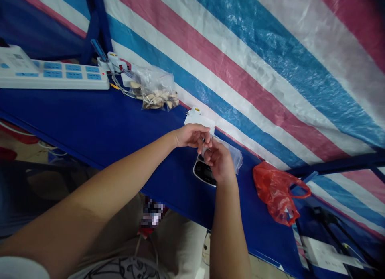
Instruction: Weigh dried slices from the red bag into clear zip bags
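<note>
Fingers (201,129) curl over a scale (202,172), grasp unclear, beside a translucent bag (237,155); another bag (161,79) holds pale slices (155,99).

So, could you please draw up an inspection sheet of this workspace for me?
Surface: blue tabletop, partly covered.
Working items: black-and-white scale, partly hidden; clear plastic nearby.
Clutter: red bag to the right; bagged pale pieces and power strip to the left.
Grip: left grip and right grip close together at the scale; anything held is unclear.
Cables: white cables beside the bagged pieces.
Surroundings: striped sheeting behind the table.
</note>
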Motion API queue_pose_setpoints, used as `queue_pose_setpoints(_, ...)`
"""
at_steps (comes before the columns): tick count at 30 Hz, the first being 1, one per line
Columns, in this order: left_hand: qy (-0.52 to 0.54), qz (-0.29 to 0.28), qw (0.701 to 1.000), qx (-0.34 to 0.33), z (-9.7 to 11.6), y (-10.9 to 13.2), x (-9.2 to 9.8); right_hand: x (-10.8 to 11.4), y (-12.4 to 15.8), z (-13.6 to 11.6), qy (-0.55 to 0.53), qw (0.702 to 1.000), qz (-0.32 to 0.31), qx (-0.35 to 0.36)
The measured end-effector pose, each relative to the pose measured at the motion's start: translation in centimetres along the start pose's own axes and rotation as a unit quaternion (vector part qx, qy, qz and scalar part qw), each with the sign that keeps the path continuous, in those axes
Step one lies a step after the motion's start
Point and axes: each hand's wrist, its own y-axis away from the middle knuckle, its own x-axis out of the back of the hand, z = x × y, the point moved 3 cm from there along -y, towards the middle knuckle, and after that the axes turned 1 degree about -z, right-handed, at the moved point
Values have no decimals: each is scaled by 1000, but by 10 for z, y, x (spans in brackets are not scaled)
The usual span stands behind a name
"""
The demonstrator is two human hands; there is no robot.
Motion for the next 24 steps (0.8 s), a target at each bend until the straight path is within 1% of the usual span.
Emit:
queue_pose_setpoints(4,36,-20,999,-28,3,0,-3,2,-1,0,-14,1000,10,-15)
queue_pose_setpoints(7,50,-19,998,-26,6,1,-5,0,-1,0,-17,1000,-4,-13)
queue_pose_setpoints(12,55,6,998,-38,9,2,-5,-1,0,1,2,1000,-5,18)
queue_pose_setpoints(14,61,6,997,-38,7,1,-5,-1,-1,3,17,999,2,35)
queue_pose_setpoints(20,110,-49,992,-33,1,-2,-9,0,-5,9,77,991,52,94)
queue_pose_setpoints(22,115,-53,991,-38,1,-3,-11,0,-7,9,78,987,80,118)
queue_pose_setpoints(24,108,-46,992,-43,1,-3,-11,0,-7,8,77,982,109,132)
